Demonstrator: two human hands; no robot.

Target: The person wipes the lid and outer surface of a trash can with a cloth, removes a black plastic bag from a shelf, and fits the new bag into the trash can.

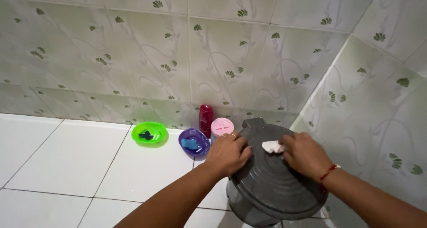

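The right hand (302,154) pinched a small white scrap (271,146) against the grey bin lid (271,183) in the right corner, while the left hand (228,154) lay spread flat, steadying it. Pressing unevenly could probably have tipped the tilted lid off its bin (238,203) toward the purple dish (194,141).

- We see a white tiled floor (66,161) with dark grout lines, meeting a pale wall.
- A dark grey plastic bin (249,210) with a round ribbed lid stands on it, right under where both hands press.
- A round pink plastic container (222,126) sits just beyond the left hand's grip.
- A dark red bottle (205,120) stands upright behind it.
- A purple plastic bowl (194,141) lies just left of that grip.
- A bright green plastic bowl (149,133) lies farther left.
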